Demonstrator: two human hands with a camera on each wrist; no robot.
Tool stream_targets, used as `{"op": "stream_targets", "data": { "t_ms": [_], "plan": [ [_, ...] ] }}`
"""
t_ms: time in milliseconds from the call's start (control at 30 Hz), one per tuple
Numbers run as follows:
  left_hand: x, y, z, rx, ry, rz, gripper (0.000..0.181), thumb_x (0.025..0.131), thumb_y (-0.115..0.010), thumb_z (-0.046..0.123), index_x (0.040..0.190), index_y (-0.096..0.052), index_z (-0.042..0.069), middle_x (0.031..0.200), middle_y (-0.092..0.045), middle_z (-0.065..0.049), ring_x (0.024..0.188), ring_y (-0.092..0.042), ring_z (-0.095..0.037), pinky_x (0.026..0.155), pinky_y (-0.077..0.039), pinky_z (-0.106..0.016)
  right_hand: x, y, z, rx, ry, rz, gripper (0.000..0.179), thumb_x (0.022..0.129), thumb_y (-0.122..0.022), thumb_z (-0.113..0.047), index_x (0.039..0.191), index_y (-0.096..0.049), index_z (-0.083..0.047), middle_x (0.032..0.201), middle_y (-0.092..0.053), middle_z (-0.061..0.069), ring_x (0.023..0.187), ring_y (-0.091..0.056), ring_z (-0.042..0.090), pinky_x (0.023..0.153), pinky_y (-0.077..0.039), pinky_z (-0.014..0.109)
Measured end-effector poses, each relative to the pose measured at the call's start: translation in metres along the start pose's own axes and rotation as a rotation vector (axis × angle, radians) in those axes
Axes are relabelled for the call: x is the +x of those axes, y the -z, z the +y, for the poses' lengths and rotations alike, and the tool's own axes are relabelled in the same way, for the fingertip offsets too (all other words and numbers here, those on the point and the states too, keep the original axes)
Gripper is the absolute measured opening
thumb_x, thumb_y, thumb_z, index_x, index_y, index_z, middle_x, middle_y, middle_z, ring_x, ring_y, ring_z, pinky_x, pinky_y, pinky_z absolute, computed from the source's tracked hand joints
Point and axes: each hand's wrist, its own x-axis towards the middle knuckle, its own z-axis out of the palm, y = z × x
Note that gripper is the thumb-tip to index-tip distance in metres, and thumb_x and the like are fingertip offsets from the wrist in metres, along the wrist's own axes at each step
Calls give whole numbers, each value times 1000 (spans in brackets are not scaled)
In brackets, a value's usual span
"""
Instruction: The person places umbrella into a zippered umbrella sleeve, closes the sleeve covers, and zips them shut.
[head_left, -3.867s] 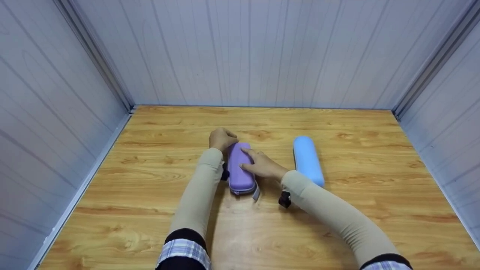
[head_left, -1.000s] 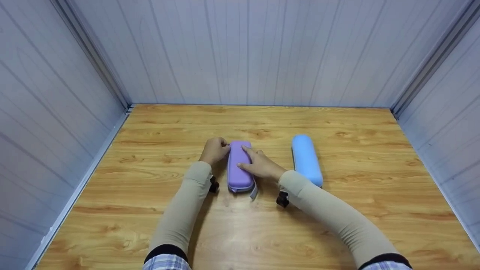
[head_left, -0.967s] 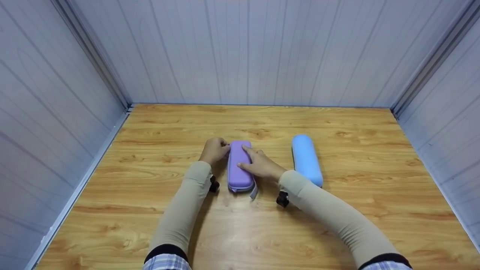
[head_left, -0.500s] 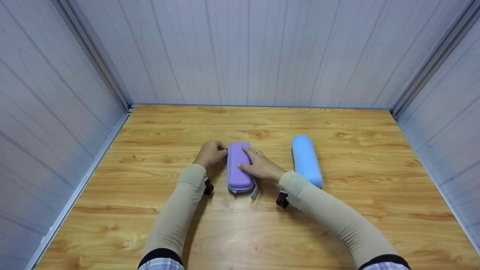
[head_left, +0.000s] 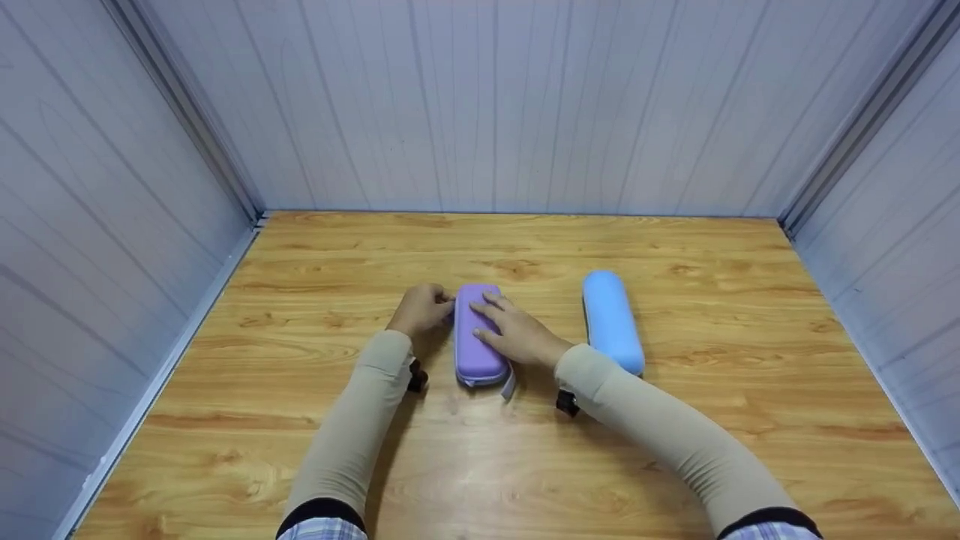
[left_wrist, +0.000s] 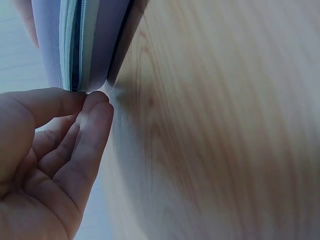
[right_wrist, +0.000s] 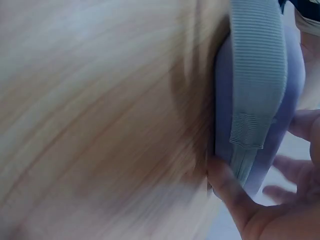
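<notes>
A purple zippered pencil case [head_left: 474, 356] lies lengthwise on the table, its lid lowered. My left hand [head_left: 421, 307] is at the case's left side near the far end, thumb and forefinger pinched at the zipper [left_wrist: 82, 45]; the zipper pull is hidden inside the pinch. In the left wrist view a dark line runs between the zipper's two pale tapes. My right hand [head_left: 523, 331] rests over the case from the right, spread fingertips on the lid. The right wrist view has one finger [right_wrist: 230, 185] low against the case's side, beside a grey ribbed strap [right_wrist: 257, 65].
A light blue rounded case [head_left: 615, 322] lies to the right, partly behind the right forearm sleeve [head_left: 660, 420]. The wood-grain table [head_left: 480, 465] is enclosed by pale panelled walls [head_left: 495, 112] at the back and both sides.
My left hand has travelled from the case's far end round to its left side and towards me. My right fingers have just spread wider on the lid. The purple case stays nearly in place.
</notes>
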Motion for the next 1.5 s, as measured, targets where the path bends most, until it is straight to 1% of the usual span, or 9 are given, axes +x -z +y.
{"op": "stream_targets", "data": {
  "t_ms": [133,267,567,800,933,1033,1300,1367,1500],
  "plan": [
    [1,-1,1,11,13,-2,18,98,-65,14,102,-73,-2,93,-72,-13,75,-66,-19,70,-56,-32,-2,3,1,-65,32,-48,64,104,-48,-47,159,-30,-22,166,-13,6,148,-21,33,117,-24,47],
    [1,-1,1,21,15,10,18,97,-66,14,102,-74,-1,94,-72,-13,78,-66,-20,73,-56,-33,-2,8,2,-34,45,-97,75,100,-55,-52,160,-26,-20,167,-9,7,149,-18,35,118,-22,48],
    [0,1,-4,28,-29,21,12,95,-68,12,98,-74,2,88,-72,-9,70,-66,-18,66,-56,-31,-3,9,-2,-39,39,-122,79,99,-56,-52,161,-23,-16,167,-6,9,149,-15,34,119,-19,46],
    [-7,2,-3,93,-82,26,8,93,-69,8,91,-74,3,83,-72,-7,71,-64,-17,72,-55,-34,-3,9,-4,-10,17,-142,79,99,-56,-52,161,-21,-17,167,-4,9,150,-13,32,119,-17,44],
    [-16,3,-1,130,-114,-8,8,92,-69,7,92,-76,3,84,-72,-5,75,-66,-19,77,-56,-36,-3,10,-3,-9,3,-143,78,100,-55,-52,161,-20,-19,167,-3,8,150,-12,31,120,-16,44],
    [-23,3,-1,148,-115,-40,8,93,-69,8,94,-76,4,85,-72,-4,78,-65,-17,79,-56,-35,-3,10,-2,-15,-6,-141,78,100,-54,-53,161,-20,-20,167,-4,8,150,-12,31,120,-16,44],
    [-33,2,-4,112,-107,-80,9,95,-68,10,95,-76,6,81,-71,0,67,-63,-12,68,-55,-31,-2,10,-3,-33,-16,-149,79,99,-54,-54,161,-19,-20,167,-3,8,150,-13,31,119,-17,45],
    [-33,2,-5,120,-123,-75,8,95,-69,9,94,-76,6,81,-71,0,68,-63,-11,70,-55,-31,-2,9,-3,-38,-16,-153,79,99,-54,-54,162,-19,-20,167,-3,8,150,-13,31,119,-18,45],
    [-35,3,-7,159,-201,-47,7,92,-69,7,91,-76,7,82,-71,-1,75,-63,-14,75,-55,-35,-2,10,-4,-36,1,-146,79,100,-54,-53,161,-20,-18,167,-4,9,149,-15,33,119,-19,46]
  ]
}}
